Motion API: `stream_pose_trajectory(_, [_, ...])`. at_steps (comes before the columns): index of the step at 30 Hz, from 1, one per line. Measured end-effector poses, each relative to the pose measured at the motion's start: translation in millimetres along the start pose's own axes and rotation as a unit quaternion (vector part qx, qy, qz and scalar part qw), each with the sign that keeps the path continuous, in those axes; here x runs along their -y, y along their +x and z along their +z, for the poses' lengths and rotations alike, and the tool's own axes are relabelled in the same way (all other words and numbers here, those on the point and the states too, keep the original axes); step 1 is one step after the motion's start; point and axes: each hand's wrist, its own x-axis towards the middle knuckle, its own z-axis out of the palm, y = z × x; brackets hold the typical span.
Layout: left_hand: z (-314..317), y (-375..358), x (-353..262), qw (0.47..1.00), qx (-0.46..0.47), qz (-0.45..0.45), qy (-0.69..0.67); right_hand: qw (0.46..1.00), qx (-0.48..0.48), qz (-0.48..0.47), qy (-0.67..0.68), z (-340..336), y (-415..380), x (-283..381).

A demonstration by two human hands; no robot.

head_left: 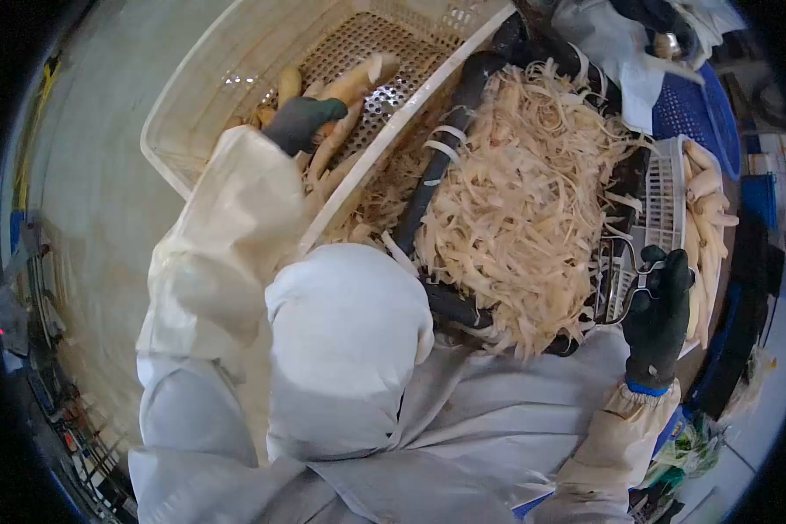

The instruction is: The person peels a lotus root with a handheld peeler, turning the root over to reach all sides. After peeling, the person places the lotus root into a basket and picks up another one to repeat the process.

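Note:
Inside a cream plastic crate, my left hand (301,124) in a dark glove has its fingers closed around a long tan root vegetable (358,80). More unpeeled roots (326,179) lie beneath and beside that hand. My right hand (659,306), also gloved, grips a metal peeler (624,272) by its handle, with the wide frame pointing left. Between my hands is a big heap of peel shavings (520,210), piled over a dark padded frame (450,131). Right of the peeler, pale peeled roots (703,210) lie in a white basket (665,188).
The cream crate (196,87) has a perforated bottom and a tall near rim. A blue basket (716,122) stands at the upper right. Across from me is another person's pale sleeve (642,92). Wet floor (96,218) extends along the left.

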Motion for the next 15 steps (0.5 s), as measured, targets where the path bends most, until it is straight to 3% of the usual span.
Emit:
stream_pose_trajectory(1, [-7, -23, -28, 0.998, -0.001, 0.003, 0.062, 1.0, -0.003, -0.001, 0.001, 1, -3, 2])
stream_pose_trajectory(4, [-1, -77, -84, 0.997, -0.068, 0.004, 0.046, 0.999, -0.005, 0.003, 0.051, 7, -7, 6])
stream_pose_trajectory(6, [2, -103, -111, 0.993, -0.066, 0.095, 0.034, 0.998, -0.044, 0.001, -0.046, 0, -8, 3])
stream_pose_trajectory(7, [4, -108, -117, 0.992, -0.037, 0.119, 0.03, 0.998, -0.038, 0.0, -0.041, 0, -7, 1])
stream_pose_trajectory(9, [16, -121, -136, 0.986, -0.002, 0.154, 0.064, 0.94, 0.005, -0.192, -0.281, 4, -6, -2])
stream_pose_trajectory(10, [22, -143, -164, 0.99, 0.045, 0.104, 0.08, 0.946, 0.02, -0.16, -0.283, 6, -9, 6])
stream_pose_trajectory(11, [22, -135, -155, 0.943, 0.152, 0.271, 0.124, 0.938, 0.023, -0.161, -0.305, 3, -8, 6])
stream_pose_trajectory(12, [33, -127, -145, 0.893, 0.171, 0.406, 0.095, 0.944, 0.03, -0.171, -0.282, 1, -7, 3])
stream_pose_trajectory(13, [39, -122, -146, 0.896, 0.165, 0.401, 0.095, 0.948, 0.037, -0.18, -0.261, -2, -5, 1])
stream_pose_trajectory(15, [46, -107, -148, 0.914, 0.273, 0.302, 0.01, 0.955, 0.045, -0.166, -0.241, -11, -5, -5])
